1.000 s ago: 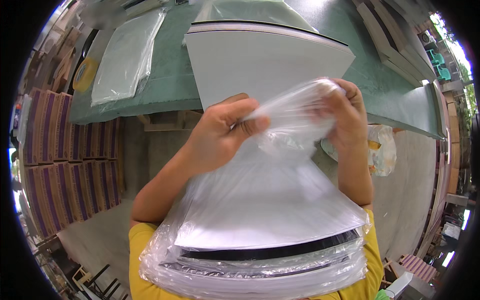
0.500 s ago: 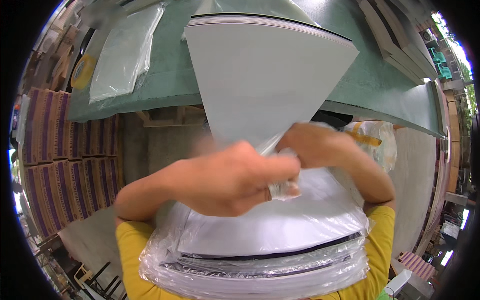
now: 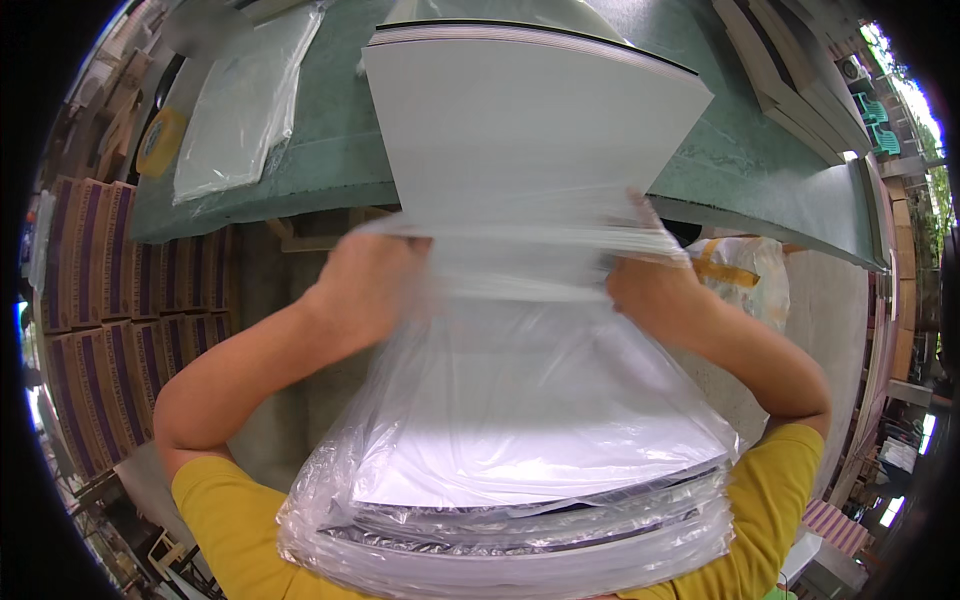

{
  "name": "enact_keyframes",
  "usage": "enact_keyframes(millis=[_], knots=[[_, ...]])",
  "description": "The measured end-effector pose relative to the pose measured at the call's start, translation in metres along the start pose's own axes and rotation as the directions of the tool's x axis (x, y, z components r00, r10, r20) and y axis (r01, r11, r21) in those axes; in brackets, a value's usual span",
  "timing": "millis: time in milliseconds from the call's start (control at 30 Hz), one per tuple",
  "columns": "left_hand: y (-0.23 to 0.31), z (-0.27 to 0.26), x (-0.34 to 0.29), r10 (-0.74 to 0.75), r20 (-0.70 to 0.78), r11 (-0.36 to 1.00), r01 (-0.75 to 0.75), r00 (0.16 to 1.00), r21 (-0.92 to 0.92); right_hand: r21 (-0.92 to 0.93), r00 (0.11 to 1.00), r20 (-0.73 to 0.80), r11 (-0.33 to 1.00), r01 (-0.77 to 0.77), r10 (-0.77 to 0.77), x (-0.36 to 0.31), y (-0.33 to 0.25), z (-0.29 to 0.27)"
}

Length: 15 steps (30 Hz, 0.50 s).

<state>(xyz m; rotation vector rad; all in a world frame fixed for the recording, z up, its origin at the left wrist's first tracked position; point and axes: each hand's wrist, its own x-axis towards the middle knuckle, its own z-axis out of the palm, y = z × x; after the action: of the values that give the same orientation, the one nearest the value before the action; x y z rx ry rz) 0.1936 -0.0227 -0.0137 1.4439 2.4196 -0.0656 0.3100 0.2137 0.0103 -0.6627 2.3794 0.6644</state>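
Note:
A stack of white boards (image 3: 530, 110) with dark ones at its far edge reaches from the green table toward me. Clear plastic wrap (image 3: 530, 240) stretches across its middle in a bunched band. At the left edge of the stack my left hand (image 3: 370, 285) is closed on the wrap, its fingers partly blurred. Opposite it, my right hand (image 3: 655, 295) is closed on the wrap at the right edge, some fingers hidden by the film. Nearest my body, a plastic-covered pile of boards (image 3: 540, 450) lies between my arms, with crinkled film along its front edge.
Flat plastic sleeves (image 3: 240, 110) and a yellow tape roll (image 3: 163, 142) lie on the green table (image 3: 330, 170) at left. More boards (image 3: 790, 85) are at its right. Brown cartons (image 3: 90, 270) stand stacked at left. A plastic-wrapped bundle with tan tape (image 3: 745, 275) sits below the table at right.
My hands have moved apart from close together over the middle to opposite edges of the stack. The plastic, bunched between them before, is now spread across the boards.

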Motion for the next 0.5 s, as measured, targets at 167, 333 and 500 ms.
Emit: enact_keyframes(millis=[167, 333, 500], knots=[[-0.022, 0.037, -0.009, 0.094, 0.172, 0.911, -0.155, 0.980, 0.382, 0.608, 0.879, -0.400, 0.793, 0.044, 0.259, -0.018, 0.009, -0.031], [-0.028, -0.050, -0.024, 0.393, -0.071, 0.659, -0.335, 0.917, -0.674, 0.885, 0.043, -0.460, 0.453, 0.109, 0.887, -0.028, 0.074, 0.004], [-0.111, -0.042, -0.004, -0.542, -0.727, 0.839, 0.224, 0.422, -0.495, 0.736, 0.206, -0.666, 0.676, 0.026, 0.717, -0.002, 0.034, -0.013]])
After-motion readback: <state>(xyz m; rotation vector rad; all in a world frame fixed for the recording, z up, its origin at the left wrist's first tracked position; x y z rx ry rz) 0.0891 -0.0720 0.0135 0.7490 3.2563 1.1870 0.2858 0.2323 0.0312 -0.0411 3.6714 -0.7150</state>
